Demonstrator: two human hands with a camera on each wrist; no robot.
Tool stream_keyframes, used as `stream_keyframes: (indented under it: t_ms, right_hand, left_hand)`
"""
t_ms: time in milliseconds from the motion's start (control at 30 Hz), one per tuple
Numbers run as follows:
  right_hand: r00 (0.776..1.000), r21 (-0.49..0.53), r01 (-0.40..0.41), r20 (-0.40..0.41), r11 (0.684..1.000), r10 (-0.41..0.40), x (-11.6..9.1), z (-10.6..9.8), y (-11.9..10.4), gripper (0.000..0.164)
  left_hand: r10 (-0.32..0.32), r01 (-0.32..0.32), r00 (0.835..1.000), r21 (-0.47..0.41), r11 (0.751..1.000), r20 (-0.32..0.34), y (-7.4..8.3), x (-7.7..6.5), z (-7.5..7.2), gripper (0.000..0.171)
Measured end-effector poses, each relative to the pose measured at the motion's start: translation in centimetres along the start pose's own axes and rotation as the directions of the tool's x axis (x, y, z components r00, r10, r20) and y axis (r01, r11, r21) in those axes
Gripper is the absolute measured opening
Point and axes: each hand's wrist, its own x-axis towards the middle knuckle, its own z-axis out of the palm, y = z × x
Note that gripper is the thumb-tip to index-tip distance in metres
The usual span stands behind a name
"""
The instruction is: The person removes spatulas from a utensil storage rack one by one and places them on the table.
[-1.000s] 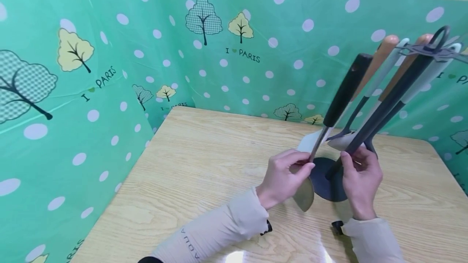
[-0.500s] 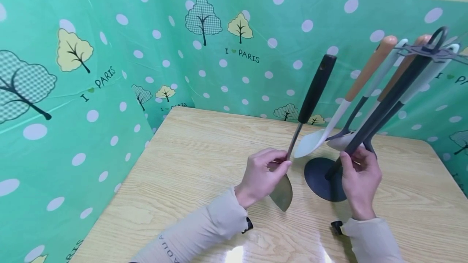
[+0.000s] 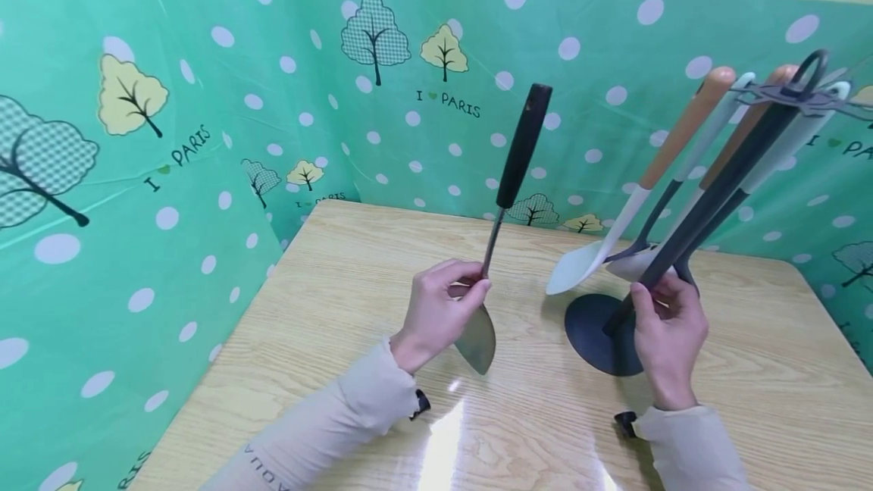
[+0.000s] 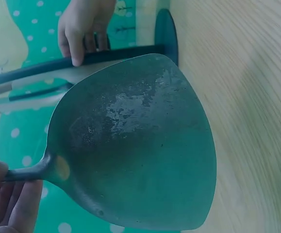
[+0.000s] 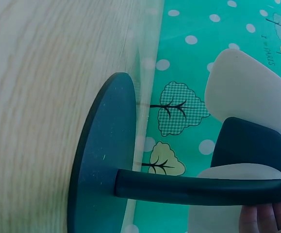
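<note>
My left hand (image 3: 436,313) pinches the thin metal shaft of a wok spatula (image 3: 522,146) just above its blade. The black handle points up, tilted slightly right. In the left wrist view the broad, worn metal blade (image 4: 140,141) fills the middle. At the right, my right hand (image 3: 671,336) grips the black pole (image 5: 203,190) of a utensil stand, low down above its round base (image 3: 589,336). From the stand's top ring (image 3: 798,97) hang several utensils, among them a white turner (image 3: 576,267) with a wooden handle. The right hand's palm side is partly hidden.
A light wood table (image 3: 355,279) lies under both hands. Green dotted cloth (image 3: 286,104) with tree prints walls off the left and back. A pale blue-green handle (image 3: 712,123) and other handles crowd around the pole, leaning to the right.
My left hand has moved left with the wok spatula, away from the stand and its hanging utensils. The right hand has kept its grip on the pole.
</note>
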Motion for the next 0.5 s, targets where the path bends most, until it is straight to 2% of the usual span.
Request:
stream_keyframes:
  t_ms: [500]
  right_hand:
    - [1.000, -0.008, -0.004, -0.003, 1.000, 0.004, -0.1, 0.1, -0.2, 0.030]
  left_hand:
    - [-0.048, 0.048, 0.999, 0.161, 0.986, -0.005, -0.5, -1.1, -4.4, 0.010]
